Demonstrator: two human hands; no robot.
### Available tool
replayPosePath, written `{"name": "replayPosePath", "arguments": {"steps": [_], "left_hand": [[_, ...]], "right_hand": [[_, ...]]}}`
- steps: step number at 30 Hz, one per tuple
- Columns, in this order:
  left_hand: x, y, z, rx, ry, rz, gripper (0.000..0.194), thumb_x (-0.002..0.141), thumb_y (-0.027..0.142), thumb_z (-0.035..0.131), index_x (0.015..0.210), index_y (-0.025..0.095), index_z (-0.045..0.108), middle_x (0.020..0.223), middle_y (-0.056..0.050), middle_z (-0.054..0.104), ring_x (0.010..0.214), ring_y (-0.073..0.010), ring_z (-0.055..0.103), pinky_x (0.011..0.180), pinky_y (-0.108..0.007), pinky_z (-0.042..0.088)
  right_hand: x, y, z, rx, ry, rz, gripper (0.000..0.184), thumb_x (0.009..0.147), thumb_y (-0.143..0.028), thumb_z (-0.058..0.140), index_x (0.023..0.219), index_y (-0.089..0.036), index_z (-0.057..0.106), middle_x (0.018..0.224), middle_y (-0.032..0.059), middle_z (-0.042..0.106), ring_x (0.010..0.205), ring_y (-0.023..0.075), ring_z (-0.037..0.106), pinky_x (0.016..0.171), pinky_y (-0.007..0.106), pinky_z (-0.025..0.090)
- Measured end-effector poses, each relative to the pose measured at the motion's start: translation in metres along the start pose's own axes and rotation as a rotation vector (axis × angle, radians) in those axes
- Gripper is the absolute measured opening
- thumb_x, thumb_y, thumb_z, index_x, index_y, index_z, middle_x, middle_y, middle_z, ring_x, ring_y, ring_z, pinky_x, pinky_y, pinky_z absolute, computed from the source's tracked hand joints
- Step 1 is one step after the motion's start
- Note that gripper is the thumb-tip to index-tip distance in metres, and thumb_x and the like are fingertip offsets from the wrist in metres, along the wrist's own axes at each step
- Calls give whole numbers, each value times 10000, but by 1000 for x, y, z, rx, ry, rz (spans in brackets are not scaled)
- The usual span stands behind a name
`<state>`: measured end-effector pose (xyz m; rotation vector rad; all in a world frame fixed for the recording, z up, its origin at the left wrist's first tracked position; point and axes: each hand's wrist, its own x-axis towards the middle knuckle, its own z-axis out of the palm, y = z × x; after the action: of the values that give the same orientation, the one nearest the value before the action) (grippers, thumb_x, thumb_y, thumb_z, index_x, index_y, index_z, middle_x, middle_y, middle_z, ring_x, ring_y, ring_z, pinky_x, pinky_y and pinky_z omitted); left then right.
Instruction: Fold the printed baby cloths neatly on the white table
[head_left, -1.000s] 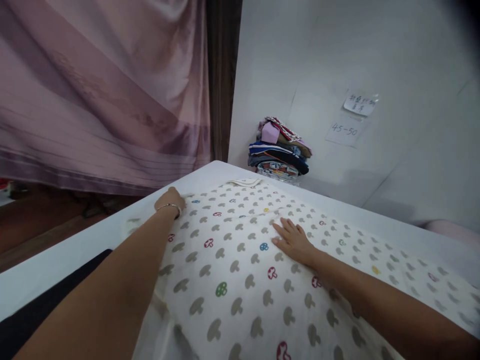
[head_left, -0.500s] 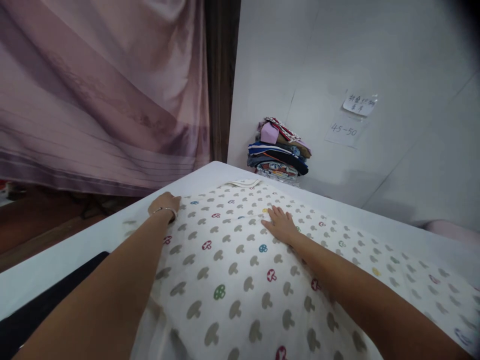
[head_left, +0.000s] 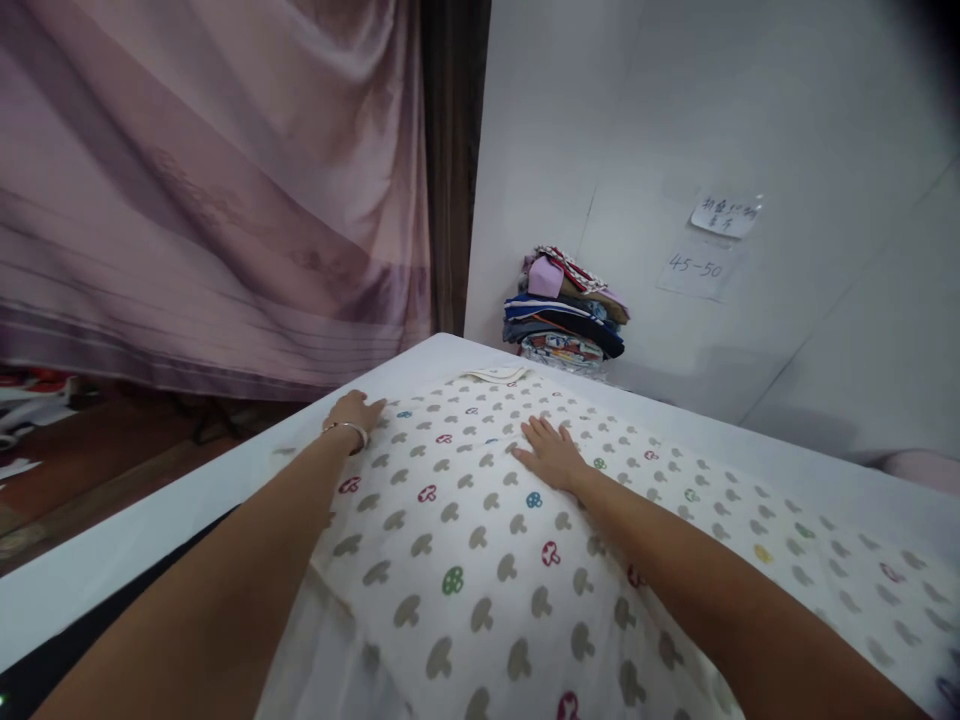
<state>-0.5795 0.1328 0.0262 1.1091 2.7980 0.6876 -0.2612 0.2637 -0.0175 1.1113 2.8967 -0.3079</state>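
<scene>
A white cloth [head_left: 480, 540] printed with grey and coloured mushrooms spreads over the white table, rising in a hump toward me. My left hand [head_left: 354, 412], with a bracelet at the wrist, rests near the cloth's far left edge. Its thumb stands apart from the fingers, which are partly hidden; it appears open. Flat on the middle of the cloth lies my right hand [head_left: 553, 455], open with its fingers spread. At the far end, a pale-edged fold [head_left: 499, 375] of the cloth shows.
A pile of folded fabrics [head_left: 566, 305] stands at the table's far end by the white wall [head_left: 675, 120]. Paper notes [head_left: 697, 270] hang on that wall. A pink curtain [head_left: 225, 200] hangs to the left. Something dark [head_left: 112, 620] lies along the table's near left side.
My left hand has loosened from a more closed shape, its thumb now apart. My right hand has shifted slightly over the cloth, still flat. The view has turned a little left.
</scene>
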Motion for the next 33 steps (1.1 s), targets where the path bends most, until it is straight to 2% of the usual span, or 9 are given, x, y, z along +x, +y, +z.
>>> {"name": "replayPosePath", "arguments": {"steps": [2,4,6,7,11,13,18,27,33], "left_hand": [[-11,16,6,51,30,107,433,775,464,492,1110,194,535,1147,-103,570,1111,-254,479,880,-344,392],[-23,32,17,141,19,333,459,823,441,417,1214,207,471,1316,-89,446,1239,-225,349,993,-359,294],[-33,43,32,222,-71,526,508,837,477,363,1285,242,404,1422,-55,301,1312,-213,215,1052,-405,182],[-36,45,38,250,-124,533,543,830,513,347,1307,255,379,1446,-48,246,1328,-223,170,1059,-438,143],[-27,36,54,285,-228,338,664,796,628,254,1355,273,304,1470,-40,159,1338,-277,112,1037,-535,109],[-19,30,55,293,-228,319,683,790,648,212,1364,285,280,1474,-19,144,1339,-279,103,1035,-542,115],[-13,27,55,321,-231,327,706,789,652,168,1370,263,269,1474,-5,142,1339,-272,104,1038,-538,127],[-14,30,52,328,-226,306,711,789,643,173,1376,251,259,1474,2,135,1339,-272,103,1041,-545,111],[-29,47,44,393,-256,206,680,814,586,207,1382,217,254,1474,-63,123,1339,-295,86,1021,-573,119]], "right_hand": [[0,1,-2,-1,-1,-6,726,854,-639,127,1421,-186,156,1467,39,34,1330,236,-17,1049,470,16],[-1,-2,-6,1,-28,-3,728,856,-633,141,1423,-177,146,1467,46,30,1330,237,-14,1049,473,20],[-5,-9,-9,6,-27,8,729,857,-630,161,1426,-176,127,1467,51,16,1329,245,-25,1046,477,13],[-9,-14,-9,12,-13,-4,731,856,-634,169,1427,-180,117,1467,48,6,1328,248,-36,1046,474,3],[-29,-35,-3,41,7,-170,735,853,-657,133,1427,-199,121,1466,23,-3,1329,227,-47,1056,426,-30],[-36,-40,0,57,-23,-211,730,857,-653,101,1427,-197,127,1465,23,4,1331,216,-36,1058,411,-32],[-44,-45,0,72,-12,-174,740,859,-656,130,1429,-185,110,1464,29,-24,1328,231,-58,1056,417,-33],[-63,-54,11,98,53,-248,738,869,-638,153,1418,-146,168,1464,44,24,1331,213,-26,1066,400,-15],[-60,-54,11,117,63,-221,753,861,-644,183,1417,-137,170,1462,60,68,1331,223,17,1066,402,-15]]}}
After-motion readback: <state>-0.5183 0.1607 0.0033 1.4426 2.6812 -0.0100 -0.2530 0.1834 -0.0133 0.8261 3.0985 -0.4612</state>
